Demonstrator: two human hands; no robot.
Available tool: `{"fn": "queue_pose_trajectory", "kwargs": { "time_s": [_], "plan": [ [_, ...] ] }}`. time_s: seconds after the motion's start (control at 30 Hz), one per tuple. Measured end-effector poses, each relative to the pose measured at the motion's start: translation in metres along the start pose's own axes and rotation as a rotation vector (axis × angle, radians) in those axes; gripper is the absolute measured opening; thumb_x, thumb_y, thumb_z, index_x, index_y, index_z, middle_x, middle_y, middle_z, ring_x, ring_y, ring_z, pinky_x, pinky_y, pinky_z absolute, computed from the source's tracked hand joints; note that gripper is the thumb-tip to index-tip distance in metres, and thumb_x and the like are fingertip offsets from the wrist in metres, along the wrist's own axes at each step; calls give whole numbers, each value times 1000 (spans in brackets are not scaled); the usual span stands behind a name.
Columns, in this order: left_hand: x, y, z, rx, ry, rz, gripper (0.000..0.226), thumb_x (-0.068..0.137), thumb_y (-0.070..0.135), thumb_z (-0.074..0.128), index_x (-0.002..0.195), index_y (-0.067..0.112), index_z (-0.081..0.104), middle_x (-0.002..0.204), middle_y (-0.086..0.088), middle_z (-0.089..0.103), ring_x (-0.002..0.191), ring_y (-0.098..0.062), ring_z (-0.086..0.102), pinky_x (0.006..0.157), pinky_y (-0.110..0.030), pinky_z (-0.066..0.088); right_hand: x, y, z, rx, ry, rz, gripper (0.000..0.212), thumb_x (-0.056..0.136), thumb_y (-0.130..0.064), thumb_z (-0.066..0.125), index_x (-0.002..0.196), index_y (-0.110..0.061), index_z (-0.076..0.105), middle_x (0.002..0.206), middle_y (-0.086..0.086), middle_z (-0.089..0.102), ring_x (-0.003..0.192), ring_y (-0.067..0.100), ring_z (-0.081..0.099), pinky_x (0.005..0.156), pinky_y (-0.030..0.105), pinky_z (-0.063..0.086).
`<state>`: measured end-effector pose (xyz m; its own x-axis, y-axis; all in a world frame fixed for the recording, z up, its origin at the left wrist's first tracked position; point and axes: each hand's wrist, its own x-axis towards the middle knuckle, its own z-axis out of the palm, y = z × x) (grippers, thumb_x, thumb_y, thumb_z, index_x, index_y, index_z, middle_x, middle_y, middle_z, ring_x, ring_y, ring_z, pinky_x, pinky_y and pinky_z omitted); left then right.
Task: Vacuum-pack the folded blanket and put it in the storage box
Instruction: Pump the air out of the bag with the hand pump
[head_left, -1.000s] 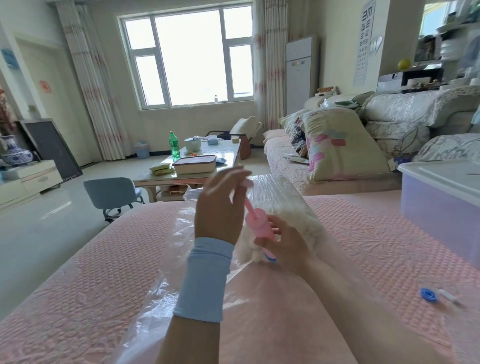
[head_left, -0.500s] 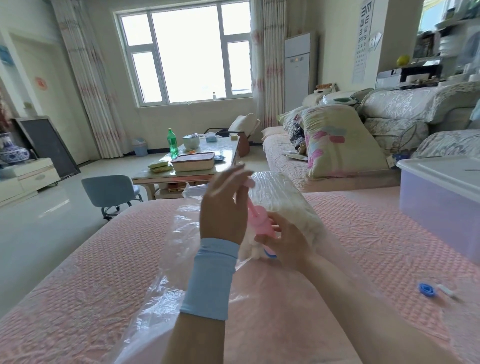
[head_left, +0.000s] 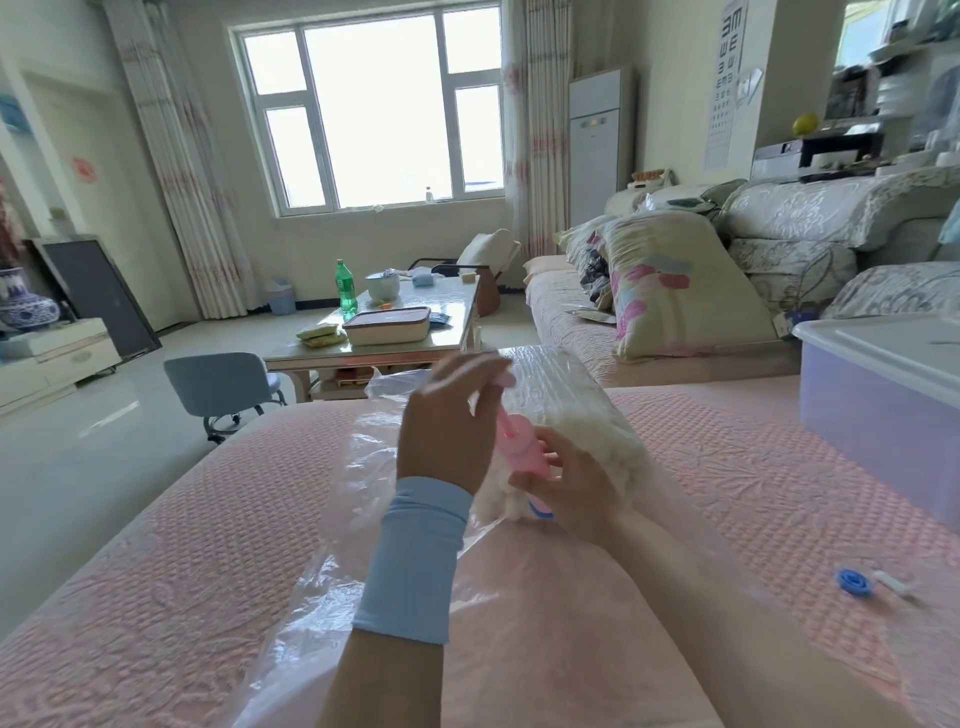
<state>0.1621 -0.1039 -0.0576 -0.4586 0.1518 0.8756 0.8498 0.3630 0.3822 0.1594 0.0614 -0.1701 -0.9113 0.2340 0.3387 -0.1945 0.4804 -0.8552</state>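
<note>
A folded white fluffy blanket (head_left: 566, 410) lies inside a clear plastic vacuum bag (head_left: 332, 566) on the pink bedspread. A pink hand pump (head_left: 522, 449) stands on the bag's valve beside the blanket. My right hand (head_left: 571, 480) grips the pump's barrel near its base. My left hand (head_left: 447, 421), with a light blue sleeve on the wrist, holds the pump's plunger handle at the top. A lidded translucent purple storage box (head_left: 878, 410) stands on the bed at the right.
A blue valve cap (head_left: 854, 581) and a small white clip (head_left: 896, 584) lie on the bedspread at the right. Beyond the bed are a sofa with pillows (head_left: 675, 291), a coffee table (head_left: 384, 332) and a small grey-blue chair (head_left: 223, 387).
My left hand has shifted slightly on the plunger handle while the right hand keeps the barrel in place. The view has tilted a little.
</note>
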Motion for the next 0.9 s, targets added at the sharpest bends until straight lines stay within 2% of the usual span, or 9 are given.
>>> {"fn": "queue_pose_trajectory", "kwargs": {
  "time_s": [0.1,0.17,0.23,0.33,0.4,0.63,0.7,0.83,0.9],
  "plan": [
    [20,9,-14,1,329,149,18,91,9,61,103,14,73,110,12,64,102,-6,62,92,-13,45,0,0,0,-15,0,6,47,66,-50,75,104,-68,53,98,-26,69,91,-11,60,76,18,47],
    [17,9,-9,40,370,169,19,91,8,59,103,12,73,113,11,63,107,-7,59,96,-11,40,0,0,1,-27,-1,5,47,66,-50,75,102,-69,53,99,-22,69,91,-11,60,76,19,47],
    [1,3,4,66,250,105,20,90,3,61,103,11,73,116,4,66,108,-12,61,97,-14,43,-1,-1,2,-25,3,3,47,67,-45,75,100,-71,52,98,-20,70,90,-10,61,76,20,48],
    [-25,-8,22,-52,-165,-150,23,87,-1,63,99,13,76,112,0,69,102,-19,66,91,-30,53,-2,-3,1,-6,9,2,47,68,-41,75,98,-70,54,92,-25,70,88,-8,63,73,15,48],
    [-27,-10,24,-66,-236,-219,21,87,3,64,98,15,77,109,3,71,96,-18,66,86,-35,54,-3,-4,1,-4,1,2,47,68,-41,75,99,-70,54,93,-28,70,88,-10,63,72,12,48],
    [12,7,-1,5,414,104,21,90,5,59,104,13,72,115,2,67,108,-12,62,97,-15,42,0,1,2,-29,8,5,47,66,-46,75,103,-68,54,102,-17,70,92,-5,62,85,26,51],
    [3,3,6,17,337,81,21,90,2,60,104,11,73,115,-2,68,109,-16,62,98,-22,46,-1,1,4,-44,10,5,48,65,-48,73,103,-70,52,104,-17,70,94,-2,63,87,30,51],
    [-26,-10,26,-96,-156,-197,23,86,-2,63,98,12,76,109,-1,70,98,-18,65,90,-38,53,-1,1,4,-32,19,10,46,66,-49,74,102,-69,53,99,-18,71,90,-3,64,86,33,55],
    [-27,-9,26,-96,-202,-246,21,85,1,64,96,14,77,106,1,71,94,-17,66,86,-37,54,-1,1,4,-3,18,11,45,66,-46,76,102,-66,55,97,-19,72,89,-4,65,85,32,56]
  ]
}}
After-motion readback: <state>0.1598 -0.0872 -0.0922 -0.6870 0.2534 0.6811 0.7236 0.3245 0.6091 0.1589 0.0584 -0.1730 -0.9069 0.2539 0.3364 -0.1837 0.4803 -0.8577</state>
